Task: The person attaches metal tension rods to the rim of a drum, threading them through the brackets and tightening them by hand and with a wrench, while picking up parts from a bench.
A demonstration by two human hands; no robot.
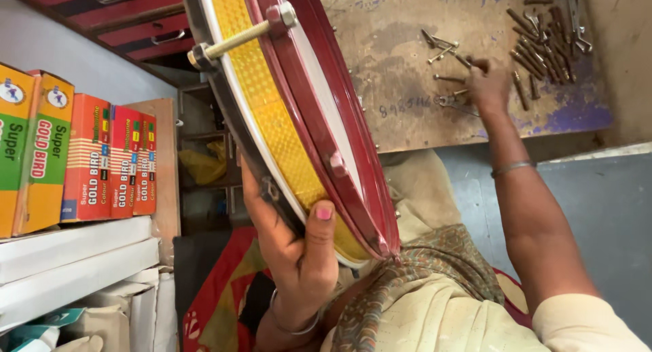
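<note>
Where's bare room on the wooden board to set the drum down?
The wooden board is bare between the drum rim and the loose bolts. It is crowded at the far end: the right hand reaches among bolts beside the rusty bolt pile. The left hand holds the drum.

Left hand [299, 257]: pink-painted thumbnail, thin silver bangle [293, 328] at wrist. Right hand [487, 86]: bare forearm, slim metal bangle [513, 167] above wrist, short cream sleeve [587, 323] at upper arm. Patterned olive-brown scarf [421, 274] over cream garment.
</note>
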